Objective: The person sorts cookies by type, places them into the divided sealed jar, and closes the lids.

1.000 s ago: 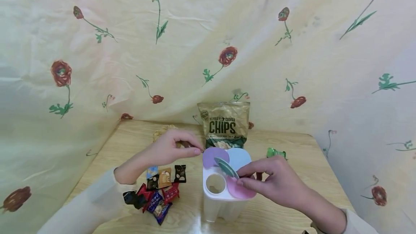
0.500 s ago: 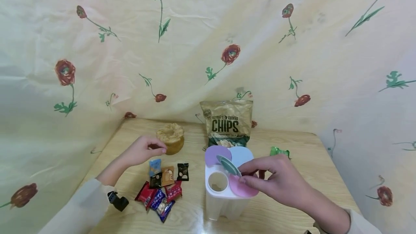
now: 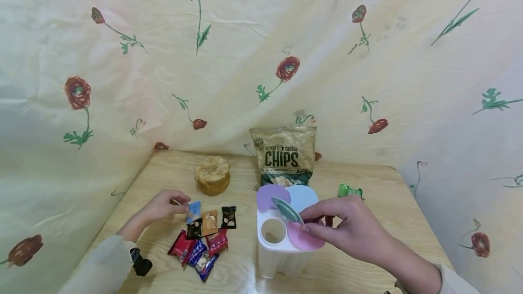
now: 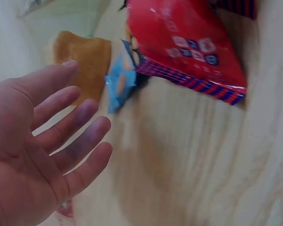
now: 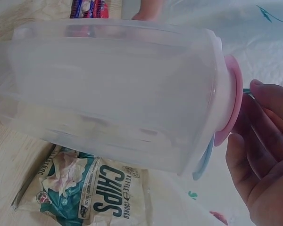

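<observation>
Flowered pale fabric (image 3: 229, 62) hangs behind and beside a wood-grained worktop (image 3: 380, 185), on which a translucent container (image 3: 270, 260) with a white top stands upright. Over its top, the right hand (image 3: 353, 228) pinches a green lid (image 3: 287, 211), held tilted between thumb and fingers. Beside that lid, a round opening (image 3: 273, 231) shows at the container's near left, with a pink lid (image 3: 301, 237) at the near right, a purple lid (image 3: 270, 195) at the far left and a light blue lid (image 3: 303, 197) at the far right. Well left of the container, the left hand (image 3: 163, 205) has its fingers loose and spread, holding nothing, beside a blue packet (image 3: 194, 212); whether they touch, I cannot tell. Between that hand and the container lie orange, black, red and purple-blue packets in a loose cluster. Farther out, a chips bag (image 3: 283, 158) stands just behind the container, a round tan thing (image 3: 212, 176) sits behind and left of it, and a green packet (image 3: 350, 191) lies behind and right.
</observation>
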The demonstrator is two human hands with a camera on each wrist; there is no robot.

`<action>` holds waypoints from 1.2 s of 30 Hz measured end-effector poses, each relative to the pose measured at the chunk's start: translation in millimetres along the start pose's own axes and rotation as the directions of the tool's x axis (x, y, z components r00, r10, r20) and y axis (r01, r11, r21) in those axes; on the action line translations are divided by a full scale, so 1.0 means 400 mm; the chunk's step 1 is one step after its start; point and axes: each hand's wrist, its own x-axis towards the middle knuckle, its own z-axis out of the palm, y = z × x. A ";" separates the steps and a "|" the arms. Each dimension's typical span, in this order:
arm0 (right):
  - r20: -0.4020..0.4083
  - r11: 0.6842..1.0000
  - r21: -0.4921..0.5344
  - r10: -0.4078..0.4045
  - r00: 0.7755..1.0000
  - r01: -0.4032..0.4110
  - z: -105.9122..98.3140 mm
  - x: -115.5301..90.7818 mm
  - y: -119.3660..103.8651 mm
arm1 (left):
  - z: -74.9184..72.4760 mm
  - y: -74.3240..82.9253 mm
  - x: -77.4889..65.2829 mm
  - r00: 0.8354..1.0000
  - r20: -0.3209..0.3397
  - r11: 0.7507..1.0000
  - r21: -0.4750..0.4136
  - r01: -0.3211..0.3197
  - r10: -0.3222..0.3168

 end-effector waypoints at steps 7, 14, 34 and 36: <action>-0.016 0.999 0.003 -0.041 0.999 0.041 0.000 0.004 -0.003 | 0.011 -0.028 0.004 0.999 0.018 0.995 -0.093 0.041 -0.039; -0.011 1.000 -0.003 0.001 1.000 -0.001 -0.001 0.002 -0.004 | 0.026 -0.046 0.012 0.997 -0.005 0.995 -0.071 0.076 -0.077; -0.018 1.000 0.007 0.013 1.000 -0.013 0.002 0.006 -0.003 | 0.047 -0.091 0.043 0.996 -0.082 0.997 0.061 0.047 -0.042; -0.017 1.000 0.010 0.018 1.000 -0.018 0.002 0.006 -0.002 | 0.048 -0.092 0.046 0.995 -0.087 0.997 0.061 0.050 -0.045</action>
